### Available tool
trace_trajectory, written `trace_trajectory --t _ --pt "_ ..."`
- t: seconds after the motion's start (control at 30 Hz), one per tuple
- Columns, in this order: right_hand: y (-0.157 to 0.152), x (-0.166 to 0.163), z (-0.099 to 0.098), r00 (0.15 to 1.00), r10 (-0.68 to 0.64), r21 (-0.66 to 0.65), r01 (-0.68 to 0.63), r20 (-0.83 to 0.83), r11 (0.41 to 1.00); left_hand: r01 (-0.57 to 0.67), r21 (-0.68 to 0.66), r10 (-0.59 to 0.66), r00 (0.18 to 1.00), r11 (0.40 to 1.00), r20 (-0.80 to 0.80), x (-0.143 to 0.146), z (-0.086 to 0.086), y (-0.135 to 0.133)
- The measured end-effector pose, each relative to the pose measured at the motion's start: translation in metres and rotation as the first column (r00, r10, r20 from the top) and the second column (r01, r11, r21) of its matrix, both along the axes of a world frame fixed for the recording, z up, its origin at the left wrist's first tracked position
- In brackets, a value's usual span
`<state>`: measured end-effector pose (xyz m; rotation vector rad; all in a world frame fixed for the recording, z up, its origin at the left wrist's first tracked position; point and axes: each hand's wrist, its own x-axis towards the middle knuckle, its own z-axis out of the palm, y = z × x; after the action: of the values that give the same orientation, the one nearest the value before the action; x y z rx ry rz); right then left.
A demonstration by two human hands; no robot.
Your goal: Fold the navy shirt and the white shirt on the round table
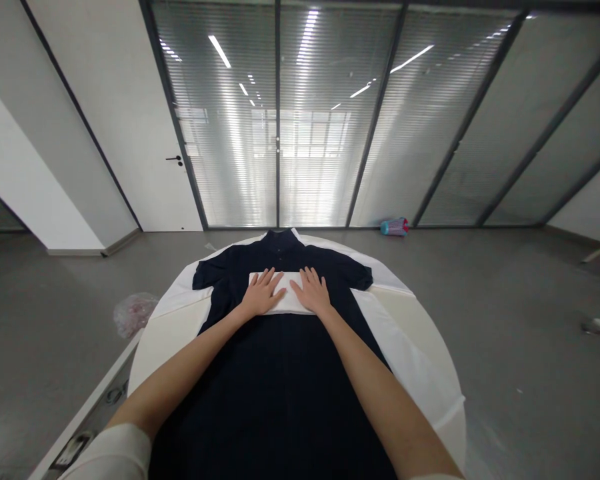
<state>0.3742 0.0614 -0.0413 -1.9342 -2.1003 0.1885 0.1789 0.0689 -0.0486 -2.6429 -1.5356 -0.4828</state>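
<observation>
A dark navy short-sleeved garment (280, 373) with a collar lies spread out, its collar toward the far edge of the round table (175, 333). Across its chest rests a flat white rectangle (291, 303) that looks like folded cloth or a board; I cannot tell which. My left hand (263, 292) lies flat on the rectangle's left part with the fingers spread. On the right part my right hand (311, 291) presses flat, fingers apart too. Beneath the navy garment a white cloth (390, 333) shows at both sides.
A clear plastic bag (133, 315) lies at the table's left, beside a low white-edged frame (93, 407). Across the floor stand a glass partition with blinds (313, 133) and a white door (150, 167). A blue and red packet (395, 227) sits at the partition's foot.
</observation>
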Motion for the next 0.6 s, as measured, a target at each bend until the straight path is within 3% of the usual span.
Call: trace_trajectory --t 0.3,0.43,0.53,0.6 --pt "0.005 0.029 -0.004 0.992 -0.117 -0.119 0.112 -0.038 0.987 -0.062 -0.14 0.064 0.998 0.988 0.016 -0.03 -0.001 -0.005" --pt "0.003 0.025 0.009 0.979 -0.194 0.017 0.195 -0.054 0.981 -0.036 -0.158 0.044 0.998 0.987 0.042 -0.05 -0.001 -0.005" --pt "0.005 0.01 0.02 1.0 -0.003 0.168 0.006 -0.013 0.986 -0.056 -0.083 0.063 0.994 0.995 0.087 -0.056 -0.005 -0.002" --pt "0.009 -0.001 0.023 0.988 0.15 0.152 -0.153 0.035 0.976 -0.095 -0.077 0.104 0.987 0.992 0.125 -0.059 -0.009 -0.002"
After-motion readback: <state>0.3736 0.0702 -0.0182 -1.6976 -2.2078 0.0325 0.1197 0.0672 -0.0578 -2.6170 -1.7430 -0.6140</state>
